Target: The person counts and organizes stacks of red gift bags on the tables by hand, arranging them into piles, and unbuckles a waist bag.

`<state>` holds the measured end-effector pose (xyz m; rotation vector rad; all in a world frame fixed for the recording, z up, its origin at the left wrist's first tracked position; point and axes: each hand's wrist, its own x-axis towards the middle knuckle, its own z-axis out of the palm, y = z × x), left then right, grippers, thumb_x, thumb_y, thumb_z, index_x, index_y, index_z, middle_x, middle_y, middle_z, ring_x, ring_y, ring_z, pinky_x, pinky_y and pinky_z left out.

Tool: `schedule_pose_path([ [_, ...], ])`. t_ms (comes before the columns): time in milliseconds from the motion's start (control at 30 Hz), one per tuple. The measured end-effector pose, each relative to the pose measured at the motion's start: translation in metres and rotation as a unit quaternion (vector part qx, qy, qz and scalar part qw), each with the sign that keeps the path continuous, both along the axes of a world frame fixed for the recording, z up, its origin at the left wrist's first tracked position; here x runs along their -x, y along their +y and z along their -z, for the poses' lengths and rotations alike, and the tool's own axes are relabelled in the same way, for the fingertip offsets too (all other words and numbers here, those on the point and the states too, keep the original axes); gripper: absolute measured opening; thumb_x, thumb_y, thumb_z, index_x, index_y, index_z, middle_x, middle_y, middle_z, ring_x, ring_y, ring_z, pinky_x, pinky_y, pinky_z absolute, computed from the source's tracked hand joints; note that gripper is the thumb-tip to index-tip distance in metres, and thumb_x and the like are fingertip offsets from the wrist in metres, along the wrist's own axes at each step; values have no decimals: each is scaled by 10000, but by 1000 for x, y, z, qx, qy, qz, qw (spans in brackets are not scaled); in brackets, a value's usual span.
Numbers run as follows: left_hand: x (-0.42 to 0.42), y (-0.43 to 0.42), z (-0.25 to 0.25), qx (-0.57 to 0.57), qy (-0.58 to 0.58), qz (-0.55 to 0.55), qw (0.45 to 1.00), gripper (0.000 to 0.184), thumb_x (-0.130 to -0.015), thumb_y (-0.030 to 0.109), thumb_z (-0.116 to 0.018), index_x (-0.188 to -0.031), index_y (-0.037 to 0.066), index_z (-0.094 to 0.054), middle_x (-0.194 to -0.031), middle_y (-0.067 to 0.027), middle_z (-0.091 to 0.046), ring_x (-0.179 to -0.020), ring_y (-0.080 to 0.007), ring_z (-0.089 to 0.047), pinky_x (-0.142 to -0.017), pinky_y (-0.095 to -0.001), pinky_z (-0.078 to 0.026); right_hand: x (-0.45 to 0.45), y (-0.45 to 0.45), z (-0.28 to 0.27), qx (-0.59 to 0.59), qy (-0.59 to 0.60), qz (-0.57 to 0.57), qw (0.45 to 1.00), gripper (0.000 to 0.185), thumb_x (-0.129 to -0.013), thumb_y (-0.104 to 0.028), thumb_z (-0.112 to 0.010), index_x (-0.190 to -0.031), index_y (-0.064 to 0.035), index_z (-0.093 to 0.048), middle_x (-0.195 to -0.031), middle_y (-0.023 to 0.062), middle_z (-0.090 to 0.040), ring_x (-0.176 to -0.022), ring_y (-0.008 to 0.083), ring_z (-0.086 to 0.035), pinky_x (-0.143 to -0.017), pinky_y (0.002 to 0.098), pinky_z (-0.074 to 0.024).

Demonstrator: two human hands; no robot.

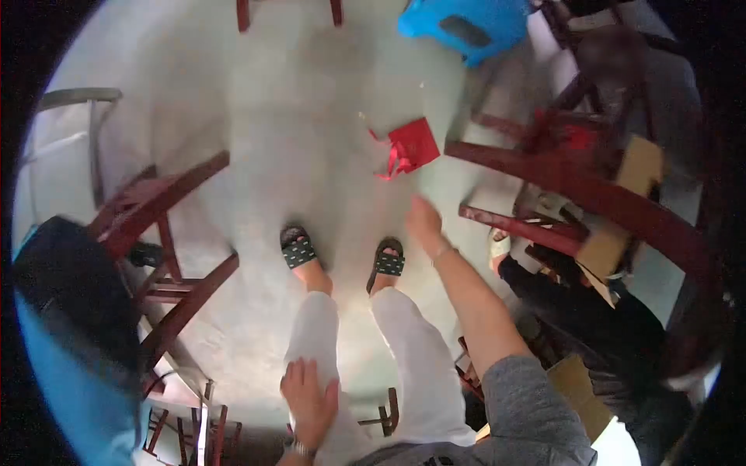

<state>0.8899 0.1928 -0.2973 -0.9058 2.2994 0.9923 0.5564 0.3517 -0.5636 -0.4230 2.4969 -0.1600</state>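
My left hand (311, 400) rests on the white trousers (313, 334) over my left leg, with its fingers flat. A watch (298, 448) is on that wrist. My right hand (423, 223) reaches forward and down in front of my right foot. Its fingers are blurred and partly turned away, so I cannot make out their pose. Just beyond it, on the pale floor, lies a small flat red bag (416, 145) with red ribbon handles (395, 159) trailing to its left. A gap shows between the right hand and the bag.
Dark red wooden furniture stands at left (186, 186) and right (575, 175). A blue plastic stool (474, 27) is at the top. At right sits another person in black clothing (575, 311), near cardboard pieces (602, 248). Patterned slippers (298, 250) are on my feet.
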Motion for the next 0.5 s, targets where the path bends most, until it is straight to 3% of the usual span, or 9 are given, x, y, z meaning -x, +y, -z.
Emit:
schedule_pose_path([
  [100,-16,9,0,41,0,2,999,417,-798,196,-613,-1157,6,-516,-1217,-225,-509,-1183,-470,-420,-1000,-581,-299,54,-29,79,-81,24,47,995,314,-835,-129,-534,-1134,-33,-526,-1023,231,-610,-988,390,-581,-842,499,-468],
  [167,0,9,5,54,-14,-7,998,382,-794,177,-606,-1133,17,-528,-1205,-208,-522,-1179,-463,-429,-1003,-583,-294,72,-31,135,-60,125,29,990,255,-856,-177,-547,-1063,-28,-542,-1017,229,-618,-960,400,-595,-798,516,-481],
  [233,23,5,6,111,5,48,993,280,-909,216,-527,-1092,15,-592,-1091,-157,-618,-1049,-382,-563,-919,-510,-420,86,-30,161,-78,99,11,992,254,-859,-209,-558,-1037,-28,-544,-978,226,-626,-935,403,-602,-780,512,-487],
  [300,9,15,16,120,17,39,992,297,-901,232,-529,-1101,20,-592,-1119,-155,-613,-1091,-399,-538,-943,-540,-387,87,-16,184,-93,84,-7,992,260,-863,-241,-569,-1010,-28,-547,-939,222,-634,-909,405,-609,-762,508,-492],
  [400,15,14,10,101,18,32,994,328,-894,261,-530,-1115,28,-592,-1167,-155,-600,-1162,-404,-498,-978,-559,-353,90,-8,180,-60,86,-8,994,223,-857,-243,-578,-945,-39,-553,-858,203,-641,-873,394,-620,-738,498,-488],
  [467,24,12,1,71,6,31,997,340,-894,276,-529,-1120,29,-593,-1187,-157,-592,-1189,-392,-484,-989,-547,-351,81,-4,140,27,112,20,993,174,-848,-210,-580,-904,-46,-566,-811,183,-639,-796,378,-628,-700,475,-488],
  [500,27,16,1,60,-2,41,997,315,-838,213,-563,-1096,32,-571,-1172,-165,-571,-1172,-423,-467,-987,-566,-331,78,-4,115,46,100,47,993,151,-845,-190,-578,-903,-51,-581,-804,162,-640,-757,340,-634,-676,450,-493],
])
